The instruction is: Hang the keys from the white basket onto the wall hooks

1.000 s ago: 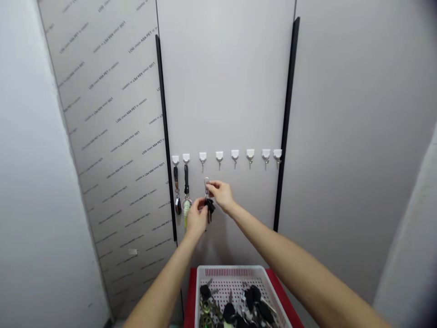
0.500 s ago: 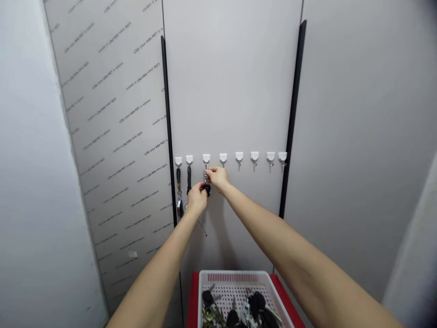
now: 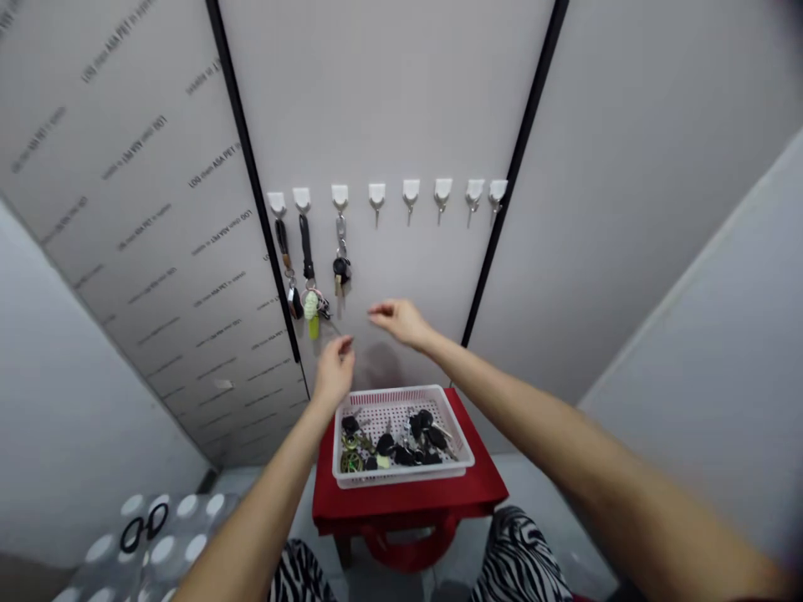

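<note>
A bunch of keys (image 3: 341,269) on a metal clip hangs from the third white hook (image 3: 340,196) from the left. My right hand (image 3: 401,322) is below and to the right of it, empty, with loosely stretched fingers. Lower down, my left hand (image 3: 334,372) is near the basket's back left corner, its fingers loosely bent and nothing visible in them. On the first two hooks are a keyring with a dark strap (image 3: 282,242) and one with a black strap (image 3: 306,247) and a green charm (image 3: 312,313). Several loose keys (image 3: 419,435) lie in the white plastic basket (image 3: 405,475).
The basket stands on a red stool (image 3: 407,506). Several further hooks (image 3: 411,191) line the panel to the right, beside a black vertical strip (image 3: 515,159). At lower left, scissors (image 3: 144,528) lie on packed bottles (image 3: 164,552). My knees (image 3: 520,556) flank the stool.
Both hands have let go of the key bunch, now hanging on the third hook, and have dropped toward the basket. The view has tilted down, bringing the whole basket and stool into sight.
</note>
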Action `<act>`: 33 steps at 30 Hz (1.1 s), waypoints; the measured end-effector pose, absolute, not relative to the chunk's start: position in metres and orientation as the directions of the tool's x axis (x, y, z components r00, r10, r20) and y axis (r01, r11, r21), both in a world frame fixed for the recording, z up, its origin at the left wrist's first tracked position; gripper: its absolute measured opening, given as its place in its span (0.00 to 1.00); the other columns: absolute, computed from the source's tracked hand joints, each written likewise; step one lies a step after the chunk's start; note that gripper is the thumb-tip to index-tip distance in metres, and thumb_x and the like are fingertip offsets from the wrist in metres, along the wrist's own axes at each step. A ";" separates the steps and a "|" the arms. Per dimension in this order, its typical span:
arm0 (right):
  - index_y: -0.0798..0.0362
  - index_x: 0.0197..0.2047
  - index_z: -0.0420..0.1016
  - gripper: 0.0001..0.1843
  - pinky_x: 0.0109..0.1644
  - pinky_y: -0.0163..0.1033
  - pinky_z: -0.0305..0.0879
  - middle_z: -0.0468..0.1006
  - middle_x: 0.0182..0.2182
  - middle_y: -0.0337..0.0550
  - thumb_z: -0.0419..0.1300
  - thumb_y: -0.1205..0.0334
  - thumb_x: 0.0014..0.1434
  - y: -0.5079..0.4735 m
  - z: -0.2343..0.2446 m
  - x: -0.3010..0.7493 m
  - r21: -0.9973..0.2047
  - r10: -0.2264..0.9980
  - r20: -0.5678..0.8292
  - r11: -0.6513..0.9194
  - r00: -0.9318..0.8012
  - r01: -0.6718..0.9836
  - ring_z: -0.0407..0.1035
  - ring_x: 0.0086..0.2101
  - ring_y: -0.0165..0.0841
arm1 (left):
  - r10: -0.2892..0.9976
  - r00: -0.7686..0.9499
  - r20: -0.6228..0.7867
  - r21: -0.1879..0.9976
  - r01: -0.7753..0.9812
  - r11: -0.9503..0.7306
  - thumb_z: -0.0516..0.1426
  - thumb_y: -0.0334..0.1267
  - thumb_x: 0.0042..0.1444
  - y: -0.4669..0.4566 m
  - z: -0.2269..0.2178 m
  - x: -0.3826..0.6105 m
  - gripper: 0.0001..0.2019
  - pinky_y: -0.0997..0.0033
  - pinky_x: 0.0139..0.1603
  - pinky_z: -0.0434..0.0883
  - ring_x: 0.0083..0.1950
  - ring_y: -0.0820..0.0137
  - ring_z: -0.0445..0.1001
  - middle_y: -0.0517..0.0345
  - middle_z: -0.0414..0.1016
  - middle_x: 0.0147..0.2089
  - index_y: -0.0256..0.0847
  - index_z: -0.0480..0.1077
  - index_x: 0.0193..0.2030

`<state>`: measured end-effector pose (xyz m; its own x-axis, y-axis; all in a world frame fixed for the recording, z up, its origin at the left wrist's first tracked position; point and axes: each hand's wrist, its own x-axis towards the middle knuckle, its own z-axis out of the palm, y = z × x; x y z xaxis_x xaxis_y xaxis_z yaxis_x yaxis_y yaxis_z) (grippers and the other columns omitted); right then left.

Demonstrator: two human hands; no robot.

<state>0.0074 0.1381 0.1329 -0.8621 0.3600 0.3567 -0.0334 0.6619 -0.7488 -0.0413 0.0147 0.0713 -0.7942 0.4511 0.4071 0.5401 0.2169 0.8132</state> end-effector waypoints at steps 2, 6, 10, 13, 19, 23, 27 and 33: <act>0.59 0.29 0.69 0.10 0.33 0.32 0.59 0.72 0.26 0.42 0.53 0.67 0.40 0.140 0.088 0.041 -0.726 0.279 0.170 0.684 -0.945 0.071 0.64 0.27 0.26 | 0.545 -0.773 0.323 0.820 0.517 0.247 0.47 0.30 0.43 0.012 0.035 -0.018 0.14 0.71 0.42 0.61 0.38 0.72 0.65 0.51 0.67 0.38 0.34 0.63 0.39; 0.58 0.30 0.70 0.10 0.33 0.33 0.58 0.72 0.26 0.42 0.51 0.67 0.42 0.147 0.022 0.094 -0.588 0.259 0.075 0.792 -0.963 0.167 0.63 0.28 0.28 | 0.751 -0.635 0.184 0.744 0.589 0.315 0.49 0.30 0.41 0.008 -0.012 0.018 0.13 0.72 0.44 0.59 0.41 0.72 0.63 0.54 0.67 0.39 0.37 0.64 0.37; 0.56 0.34 0.68 0.14 0.40 0.35 0.54 0.69 0.32 0.45 0.52 0.67 0.41 0.150 0.004 0.118 -0.404 0.203 0.110 0.904 -0.973 0.142 0.60 0.36 0.32 | 0.850 -0.523 0.070 0.571 0.720 0.396 0.51 0.31 0.39 0.008 -0.021 0.026 0.14 0.72 0.45 0.56 0.43 0.70 0.62 0.55 0.67 0.39 0.40 0.65 0.37; 0.54 0.38 0.67 0.16 0.42 0.37 0.52 0.68 0.35 0.46 0.50 0.66 0.43 0.146 0.005 0.117 -0.272 0.171 0.084 0.952 -0.982 0.142 0.58 0.38 0.33 | 0.829 -0.559 0.009 0.485 0.728 0.485 0.51 0.33 0.38 0.012 -0.021 0.023 0.15 0.72 0.42 0.57 0.42 0.69 0.62 0.54 0.66 0.39 0.41 0.65 0.37; 0.53 0.36 0.68 0.16 0.40 0.43 0.53 0.69 0.36 0.49 0.51 0.63 0.41 0.135 0.022 0.086 -0.058 0.143 -0.107 0.987 -0.984 0.149 0.59 0.39 0.39 | 0.770 -0.638 0.003 0.464 0.683 0.565 0.49 0.35 0.41 0.015 -0.023 0.021 0.10 0.73 0.38 0.58 0.39 0.69 0.62 0.54 0.65 0.36 0.40 0.66 0.32; 0.60 0.32 0.70 0.18 0.35 0.42 0.58 0.70 0.33 0.57 0.55 0.61 0.35 0.128 0.034 0.072 0.055 0.224 -0.245 0.974 -0.943 0.218 0.63 0.35 0.43 | 0.765 -0.643 0.031 0.497 0.674 0.546 0.46 0.32 0.43 0.013 -0.021 0.024 0.09 0.76 0.36 0.57 0.36 0.72 0.63 0.56 0.65 0.33 0.39 0.66 0.27; 0.61 0.31 0.71 0.16 0.33 0.42 0.59 0.71 0.31 0.58 0.55 0.64 0.35 0.128 0.029 0.075 0.049 0.279 -0.167 0.960 -0.946 0.275 0.65 0.33 0.43 | 0.736 -0.677 0.023 0.561 0.618 0.551 0.47 0.30 0.40 0.011 -0.019 0.027 0.08 0.77 0.37 0.57 0.36 0.73 0.62 0.58 0.66 0.33 0.39 0.65 0.27; 0.58 0.32 0.69 0.16 0.34 0.40 0.58 0.71 0.31 0.54 0.51 0.68 0.35 0.141 0.011 0.083 -0.029 0.317 -0.048 0.947 -0.947 0.319 0.65 0.33 0.41 | 0.721 -0.692 0.042 0.639 0.573 0.513 0.49 0.29 0.36 0.010 -0.024 0.026 0.10 0.76 0.41 0.56 0.40 0.73 0.62 0.59 0.66 0.36 0.40 0.64 0.29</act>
<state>0.0835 0.1413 0.0111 -0.9472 0.3170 -0.0484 0.3186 0.9475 -0.0288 0.0264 0.0104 -0.0243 -0.6916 0.7210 0.0423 0.5734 0.5126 0.6391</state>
